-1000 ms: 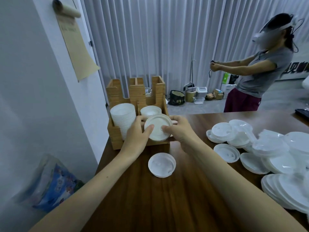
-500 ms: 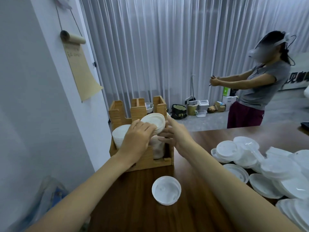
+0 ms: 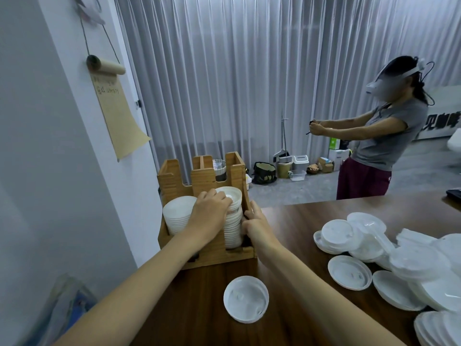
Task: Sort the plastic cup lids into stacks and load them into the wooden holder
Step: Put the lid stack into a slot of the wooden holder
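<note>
A: What do the lids look like, and where are they?

B: They are white, round, shallow plastic discs with raised rims. Two stacks stand in the wooden holder [image 3: 224, 255], a light-wood box with notched walls on the dark counter [image 3: 294, 221]. The left stack [image 3: 178, 216] fills the holder's left compartment. The taller right stack [image 3: 233, 231] fills its right compartment, with the top lid [image 3: 233, 193] sitting on it.

A: And the hands?

B: The left hand [image 3: 212, 213] lies over the top lid, fingers bent onto its face. The thumb is hidden, so I cannot tell whether that grip pinches the lid or only presses it. The right hand [image 3: 257, 226] is at the holder's right wall. Its grip wraps round the wall's front edge, thumb up along the wood.

A: Any lids outside the holder?

B: One loose lid [image 3: 245, 299] lies hollow side up just in front of the holder. A heap of lids [image 3: 409, 265], some of them clear, lies well to the holder's right and is cut off by the frame edge.

A: What is hard to make out?

B: Something dark sits in the holder's rear compartments, but it is unclear what. A grey curtain [image 3: 224, 83] hangs behind the holder. A person [image 3: 384, 136] in a headset stands beyond the holder, to its right.
</note>
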